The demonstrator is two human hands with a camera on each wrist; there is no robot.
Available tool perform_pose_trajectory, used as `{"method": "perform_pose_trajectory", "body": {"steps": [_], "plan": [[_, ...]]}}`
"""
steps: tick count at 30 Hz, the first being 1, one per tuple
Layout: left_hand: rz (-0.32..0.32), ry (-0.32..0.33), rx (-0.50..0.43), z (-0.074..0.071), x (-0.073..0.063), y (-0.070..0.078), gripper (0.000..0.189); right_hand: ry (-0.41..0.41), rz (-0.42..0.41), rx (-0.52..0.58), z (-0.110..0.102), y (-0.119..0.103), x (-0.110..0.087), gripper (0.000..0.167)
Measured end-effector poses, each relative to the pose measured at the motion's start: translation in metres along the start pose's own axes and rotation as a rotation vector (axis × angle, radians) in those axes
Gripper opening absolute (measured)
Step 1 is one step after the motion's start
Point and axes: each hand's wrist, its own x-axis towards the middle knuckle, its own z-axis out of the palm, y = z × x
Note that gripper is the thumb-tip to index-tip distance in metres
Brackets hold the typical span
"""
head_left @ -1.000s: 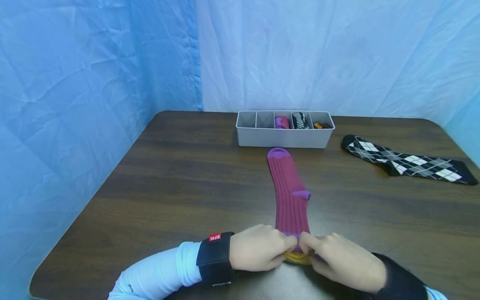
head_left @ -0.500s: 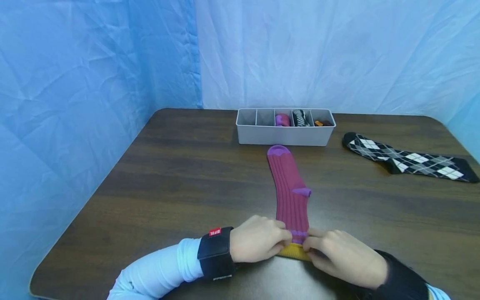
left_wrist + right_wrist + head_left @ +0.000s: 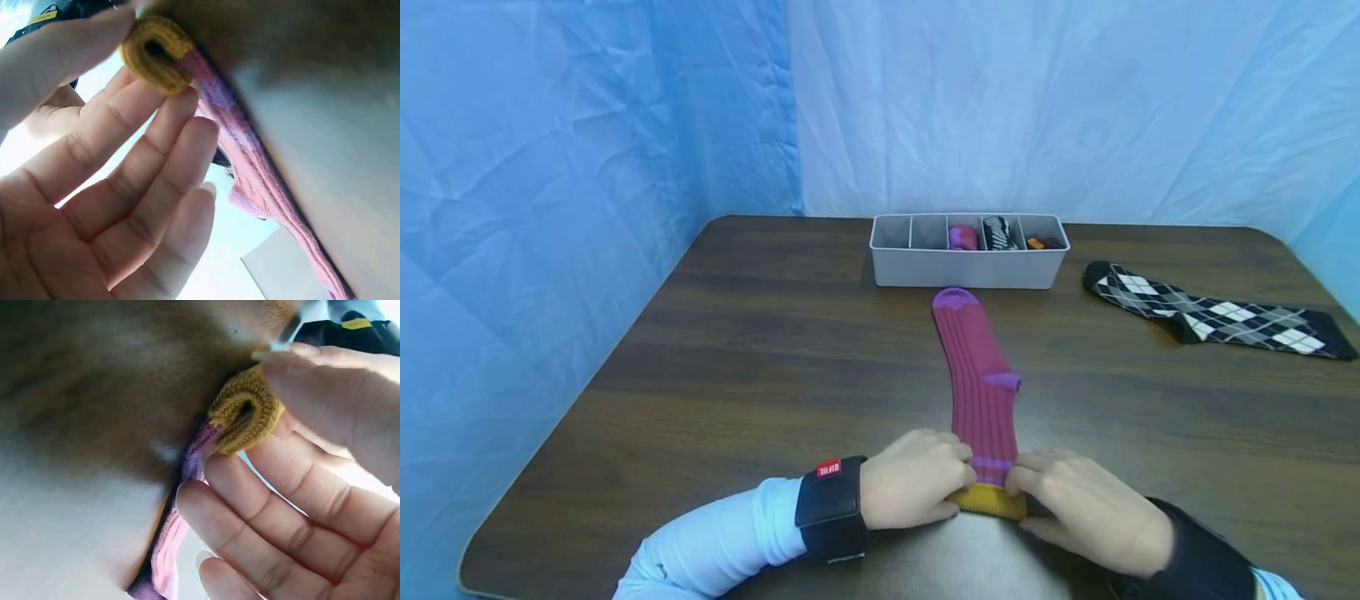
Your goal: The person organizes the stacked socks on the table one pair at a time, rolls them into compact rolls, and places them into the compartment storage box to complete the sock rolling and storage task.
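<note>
A magenta ribbed sock (image 3: 983,408) with purple toe and heel lies lengthwise on the table, its toe pointing away from me. The mustard-yellow cuff (image 3: 989,501) at its near end is folded over into a small roll. On the cuff's left side my left hand (image 3: 916,479) pinches the roll between thumb and fingers. My right hand (image 3: 1086,508) pinches the opposite end in the same way. Both wrist views show the cuff (image 3: 156,56) end-on as a curled loop, with the thumb on one side and fingertips on the other.
Beyond the toe stands a grey divided box (image 3: 962,268); several compartments hold rolled socks, including a magenta roll (image 3: 963,237) and a black-and-white one (image 3: 998,234). At the right lies a black, grey and white argyle sock (image 3: 1217,317). Blue sheeting (image 3: 587,125) hangs behind the table.
The hands have moved apart from the middle of the cuff to its two ends. More of the yellow cuff shows now, folded flat across the sock. The rest of the sock stays in place.
</note>
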Motion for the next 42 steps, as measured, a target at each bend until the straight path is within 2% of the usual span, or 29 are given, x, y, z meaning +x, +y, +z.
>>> {"method": "perform_pose_trajectory", "body": {"steps": [5, 9, 14, 16, 19, 22, 26, 29, 31, 34, 42], "plan": [[0.001, 0.049, -0.065, 0.0024, -0.0001, 0.0002, 0.002, -0.005, -0.013, -0.010, 0.0001, -0.0004, 0.0009, 0.018], [-0.003, 0.045, -0.171, 0.0013, -0.0001, -0.0005, 0.005, -0.015, -0.015, 0.003, -0.0005, -0.0014, 0.0011, 0.016], [0.007, -0.052, -0.358, -0.0020, -0.0022, -0.0018, 0.010, -0.097, -0.014, 0.146, -0.0038, -0.0027, 0.0002, 0.013], [0.010, -0.091, -0.390, -0.0022, -0.0031, -0.0015, 0.010, -0.152, 0.008, 0.227, -0.0044, -0.0033, 0.0000, 0.012], [0.002, -0.110, -0.371, -0.0014, -0.0038, -0.0006, 0.008, -0.200, 0.044, 0.282, -0.0034, -0.0026, 0.0002, 0.010], [-0.017, -0.086, -0.316, -0.0004, -0.0039, 0.0000, 0.007, -0.186, 0.067, 0.275, -0.0007, -0.0012, 0.0009, 0.010], [-0.032, -0.002, -0.194, 0.0010, -0.0041, 0.0010, 0.004, -0.086, 0.059, 0.181, 0.0019, -0.0012, 0.0011, 0.012], [-0.019, 0.058, -0.142, 0.0020, -0.0037, 0.0019, 0.006, 0.002, 0.028, 0.100, 0.0027, -0.0027, 0.0014, 0.016], [0.001, 0.075, -0.144, 0.0020, -0.0034, 0.0025, 0.007, 0.046, -0.004, 0.059, 0.0027, -0.0038, 0.0014, 0.015], [0.022, 0.077, -0.105, 0.0005, -0.0039, 0.0038, 0.010, 0.065, -0.022, 0.006, 0.0009, -0.0054, 0.0010, 0.011], [0.028, 0.014, 0.010, -0.0035, -0.0046, 0.0071, 0.018, 0.052, -0.052, -0.076, -0.0005, -0.0075, -0.0009, 0.024]]}}
